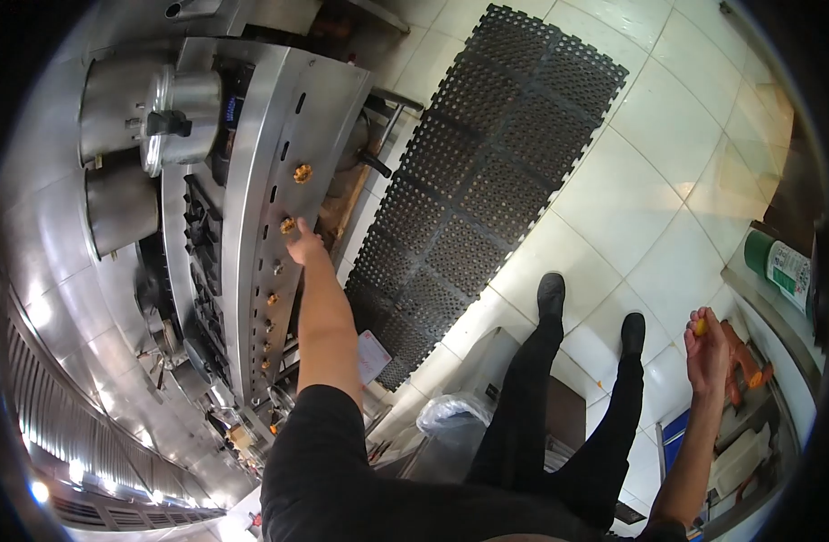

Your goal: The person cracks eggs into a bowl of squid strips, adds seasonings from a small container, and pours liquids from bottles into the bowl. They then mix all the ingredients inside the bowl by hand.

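On the stove's front panel, my left hand [304, 242] has its fingers closed on a yellowish knob [287, 225]. Another such knob [302, 172] sits farther along the panel, and several more follow on the near side. At the right, my right hand [706, 354] is raised with its fingers curled round a small yellow-orange piece [700, 326]. Beside that hand, several carrots [747, 358] lie on the counter.
A pressure cooker [184, 120] and a large pot [121, 203] stand on the stove [252, 181]. A black rubber mat [487, 172] covers part of the tiled floor. A lined bin [455, 417] is near my legs; a green-capped container [780, 264] is at the right.
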`<state>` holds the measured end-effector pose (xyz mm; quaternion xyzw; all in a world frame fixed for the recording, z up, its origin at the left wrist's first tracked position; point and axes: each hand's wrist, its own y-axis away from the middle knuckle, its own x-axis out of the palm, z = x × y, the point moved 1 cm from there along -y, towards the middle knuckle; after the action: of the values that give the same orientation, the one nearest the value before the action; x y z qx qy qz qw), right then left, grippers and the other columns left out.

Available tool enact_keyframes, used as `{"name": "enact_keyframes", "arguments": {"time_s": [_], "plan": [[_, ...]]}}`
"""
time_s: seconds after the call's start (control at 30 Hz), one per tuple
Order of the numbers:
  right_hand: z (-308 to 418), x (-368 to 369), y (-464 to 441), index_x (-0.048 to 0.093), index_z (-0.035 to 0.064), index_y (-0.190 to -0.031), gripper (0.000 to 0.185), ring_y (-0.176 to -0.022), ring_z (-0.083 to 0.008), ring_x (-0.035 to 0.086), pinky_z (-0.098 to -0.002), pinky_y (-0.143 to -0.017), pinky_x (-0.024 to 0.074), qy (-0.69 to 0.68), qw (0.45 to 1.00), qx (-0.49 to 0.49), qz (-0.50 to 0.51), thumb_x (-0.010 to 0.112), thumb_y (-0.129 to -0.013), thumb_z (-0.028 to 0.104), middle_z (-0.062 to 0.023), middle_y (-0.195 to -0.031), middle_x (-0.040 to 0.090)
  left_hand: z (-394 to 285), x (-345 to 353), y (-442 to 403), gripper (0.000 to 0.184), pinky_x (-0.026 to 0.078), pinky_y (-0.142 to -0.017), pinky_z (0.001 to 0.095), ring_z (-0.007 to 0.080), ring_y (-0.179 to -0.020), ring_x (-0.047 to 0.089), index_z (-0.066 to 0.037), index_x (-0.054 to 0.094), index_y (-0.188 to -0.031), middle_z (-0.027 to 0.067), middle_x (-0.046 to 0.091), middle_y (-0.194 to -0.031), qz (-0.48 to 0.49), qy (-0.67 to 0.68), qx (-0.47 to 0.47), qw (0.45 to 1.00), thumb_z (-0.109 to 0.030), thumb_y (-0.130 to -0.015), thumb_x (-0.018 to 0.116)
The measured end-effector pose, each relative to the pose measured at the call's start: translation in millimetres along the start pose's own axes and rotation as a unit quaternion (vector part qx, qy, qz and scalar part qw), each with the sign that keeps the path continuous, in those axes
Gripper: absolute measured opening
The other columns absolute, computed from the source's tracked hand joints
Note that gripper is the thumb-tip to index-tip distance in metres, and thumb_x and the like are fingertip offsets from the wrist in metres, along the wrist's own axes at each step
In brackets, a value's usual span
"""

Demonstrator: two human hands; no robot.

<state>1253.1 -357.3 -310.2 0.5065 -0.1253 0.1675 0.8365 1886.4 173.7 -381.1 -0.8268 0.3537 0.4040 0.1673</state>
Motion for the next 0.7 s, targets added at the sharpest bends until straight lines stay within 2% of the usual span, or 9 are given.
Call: {"name": "enact_keyframes", "arguments": {"time_s": [0.07,0.1,0.13,0.23,0.27,0.3,0.33,0.47,0.7], "plan": [[2.5,-4.1,11.0,0.059,0.0033,-0.107,0.018,-0.084,-0.0106,0.063,-0.0225,-0.075,0.0570,-0.018,1.000,-0.014,0.005,0.056,-0.104,0.020,-0.0046,-0.096,0.061,67.1,22.1,-47.2,0.070,0.057,-0.069,0.0453,0.0365,-0.079,0.072,0.008,0.067,-0.106,0.0245,0.071,-0.085,0.026,-0.221,0.143,0.964,-0.060,-0.088,0.067],[2.6,-6.9,19.2,0.060,0.0037,-0.108,0.018,-0.084,-0.0110,0.062,-0.0228,-0.074,0.0556,-0.028,0.999,-0.016,0.009,0.056,-0.104,0.021,-0.0045,-0.096,0.061,69.8,14.6,-22.9,0.071,0.056,-0.074,0.0484,0.0411,-0.083,0.070,0.008,0.066,-0.105,0.0264,0.071,-0.089,0.077,-0.344,0.313,0.882,-0.061,-0.091,0.059],[4.5,-13.4,29.7,0.060,0.0041,-0.108,0.019,-0.083,-0.0114,0.061,-0.0231,-0.073,0.0541,-0.040,0.999,-0.027,0.006,0.056,-0.103,0.022,-0.0044,-0.096,0.061,69.0,9.9,15.8,0.063,0.056,-0.075,0.0482,0.0394,-0.084,0.070,0.005,0.067,-0.103,0.0245,0.071,-0.091,0.136,-0.351,0.336,0.863,-0.056,-0.091,0.061],[16.0,-6.8,80.6,0.062,0.0054,-0.101,0.014,-0.078,-0.0122,0.061,-0.0229,-0.071,0.0525,-0.071,0.996,-0.056,0.021,0.061,-0.100,0.019,-0.0042,-0.092,0.062,82.9,-26.1,139.6,0.038,0.057,-0.078,0.0475,0.0344,-0.087,0.072,-0.004,0.073,-0.097,0.0188,0.074,-0.097,0.377,-0.297,0.165,0.862,-0.040,-0.089,0.065],[19.5,-5.4,103.3,0.062,0.0041,-0.097,0.018,-0.079,-0.0135,0.058,-0.0276,-0.070,0.0514,-0.077,0.995,-0.054,0.011,0.058,-0.100,0.021,-0.0055,-0.089,0.060,93.5,-42.9,182.0,0.038,0.056,-0.081,0.0482,0.0350,-0.090,0.072,-0.005,0.075,-0.097,0.0176,0.074,-0.096,0.345,-0.324,0.349,0.809,-0.039,-0.088,0.063],[20.1,-5.9,124.4,0.062,0.0037,-0.095,0.017,-0.079,-0.0153,0.058,-0.0294,-0.070,0.0514,-0.088,0.994,-0.069,0.018,0.058,-0.100,0.020,-0.0060,-0.089,0.060,98.2,-61.8,226.2,0.039,0.056,-0.083,0.0479,0.0347,-0.093,0.072,-0.005,0.075,-0.094,0.0185,0.074,-0.095,0.345,-0.346,0.377,0.786,-0.041,-0.087,0.061],[17.9,-14.4,142.7,0.062,0.0033,-0.095,0.017,-0.079,-0.0169,0.058,-0.0300,-0.071,0.0515,-0.129,0.989,-0.064,0.030,0.058,-0.099,0.019,-0.0068,-0.090,0.061,120.8,-65.5,249.5,0.042,0.056,-0.082,0.0444,0.0319,-0.090,0.073,-0.006,0.075,-0.095,0.0171,0.075,-0.091,0.456,-0.321,0.347,0.754,-0.044,-0.087,0.060],[24.6,-21.8,246.2,0.061,0.0023,-0.096,0.017,-0.082,-0.0178,0.063,-0.0334,-0.077,0.0568,-0.180,0.980,-0.075,0.037,0.055,-0.101,0.017,-0.0078,-0.091,0.063,116.3,-153.4,388.6,0.043,0.057,-0.067,0.0383,0.0244,-0.061,0.071,-0.005,0.075,-0.094,0.0110,0.073,-0.071,0.577,-0.340,0.307,0.677,-0.045,-0.087,0.061],[34.2,-149.2,393.6,0.062,0.0021,-0.097,0.017,-0.083,-0.0191,0.065,-0.0343,-0.081,0.0587,-0.293,0.942,-0.161,0.047,0.054,-0.102,0.017,-0.0080,-0.093,0.064,113.1,-230.5,557.0,0.037,0.049,-0.045,0.0359,0.0244,-0.052,0.066,0.005,0.066,-0.090,0.0150,0.064,-0.062,0.661,-0.298,0.293,0.623,-0.032,-0.090,0.063]]}}
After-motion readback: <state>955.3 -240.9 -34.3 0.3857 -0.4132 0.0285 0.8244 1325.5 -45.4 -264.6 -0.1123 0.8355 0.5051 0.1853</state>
